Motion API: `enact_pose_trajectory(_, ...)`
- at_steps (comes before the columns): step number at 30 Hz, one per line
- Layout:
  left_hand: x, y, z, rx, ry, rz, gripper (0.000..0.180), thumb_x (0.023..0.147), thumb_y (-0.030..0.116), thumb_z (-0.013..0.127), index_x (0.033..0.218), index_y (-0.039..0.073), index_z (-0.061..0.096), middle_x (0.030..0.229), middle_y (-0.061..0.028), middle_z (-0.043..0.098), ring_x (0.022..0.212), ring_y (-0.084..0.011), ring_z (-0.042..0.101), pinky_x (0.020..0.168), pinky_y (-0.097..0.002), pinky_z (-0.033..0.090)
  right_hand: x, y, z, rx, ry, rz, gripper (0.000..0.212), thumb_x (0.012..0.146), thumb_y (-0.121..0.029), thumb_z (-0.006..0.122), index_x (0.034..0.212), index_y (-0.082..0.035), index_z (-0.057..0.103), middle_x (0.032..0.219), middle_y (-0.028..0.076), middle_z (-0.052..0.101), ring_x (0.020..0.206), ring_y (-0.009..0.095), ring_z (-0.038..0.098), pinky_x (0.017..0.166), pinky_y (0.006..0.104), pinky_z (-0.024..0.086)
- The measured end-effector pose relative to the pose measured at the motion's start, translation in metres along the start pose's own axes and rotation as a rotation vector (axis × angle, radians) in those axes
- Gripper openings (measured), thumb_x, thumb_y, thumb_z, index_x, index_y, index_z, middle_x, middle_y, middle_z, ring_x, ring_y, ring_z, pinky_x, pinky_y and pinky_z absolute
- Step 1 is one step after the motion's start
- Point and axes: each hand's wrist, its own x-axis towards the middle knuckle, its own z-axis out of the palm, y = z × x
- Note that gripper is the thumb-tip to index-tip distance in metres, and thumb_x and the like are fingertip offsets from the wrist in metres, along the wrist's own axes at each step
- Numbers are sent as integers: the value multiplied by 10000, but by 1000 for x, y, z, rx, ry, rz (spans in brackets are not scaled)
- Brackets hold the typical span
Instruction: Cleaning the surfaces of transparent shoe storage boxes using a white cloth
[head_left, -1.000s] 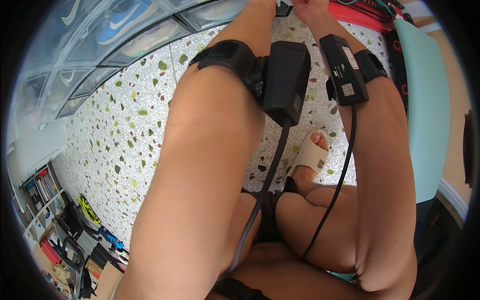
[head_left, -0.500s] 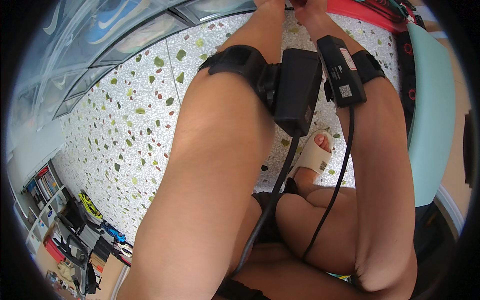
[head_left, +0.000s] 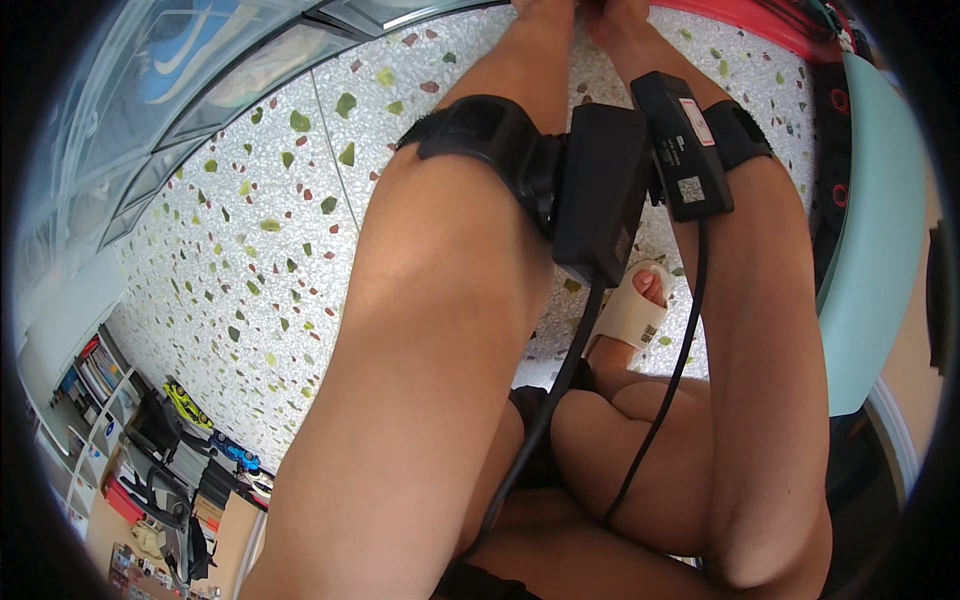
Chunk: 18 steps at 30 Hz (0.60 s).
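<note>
Both forearms stretch up to the top edge of the picture, where the hands are mostly cut off. Only the wrist end of my left hand (head_left: 543, 6) shows there, and its fingers are out of sight. My right hand (head_left: 612, 12) is close beside it, with just its back part visible and darkened near the edge. Whether either hand holds something is hidden. A black strap with a boxy black device (head_left: 600, 190) is on my left forearm. Another black device (head_left: 682, 145) is strapped to my right forearm. Black cables run down from both.
Speckled terrazzo floor (head_left: 240, 230) lies below, with a foot in a cream slipper (head_left: 632, 310). Clear shoe boxes (head_left: 190, 70) line the upper left. A pale teal panel (head_left: 870, 240) stands right, a red edge (head_left: 760, 22) top right. Shelves (head_left: 95, 400) and toy cars (head_left: 185, 405) are lower left.
The view has shifted slightly, so the shoe boxes and the red edge sit a little higher. Both hands are still at the top edge, with slightly less of them showing.
</note>
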Motion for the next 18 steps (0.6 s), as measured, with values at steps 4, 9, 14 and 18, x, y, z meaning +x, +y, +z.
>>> enact_pose_trajectory(4,34,-51,-1,1543,-208,735,429,965,336,460,1174,-5,611,1161,-179,662,1070,-340,623,975,-396,461,18,-6,-32,-52,-69,51,340,983,-311,399,1093,-137,669,1003,76,716,903,274,678,789,424,568)
enact_pose_trajectory(9,16,-73,17,224,-71,37,347,985,278,476,1192,39,618,1190,-198,656,1187,-323,595,1030,-406,445,12,-15,-53,-247,73,259,361,966,-428,492,1083,-139,673,999,73,720,902,272,684,792,420,576)
enact_pose_trajectory(14,36,-36,3,1289,-225,365,341,984,284,475,1144,45,659,1174,-183,675,1116,-328,639,966,-413,495,-2,-6,-19,-117,-242,205,380,936,-441,563,1091,-110,667,1011,100,713,904,278,681,793,430,574)
enact_pose_trajectory(18,48,23,-8,1705,-169,694,412,964,366,490,1127,37,676,1120,-197,691,1040,-344,674,852,-415,556,-10,-10,21,-88,-228,202,305,937,-324,546,1092,-85,653,983,123,691,888,299,667,786,444,572)
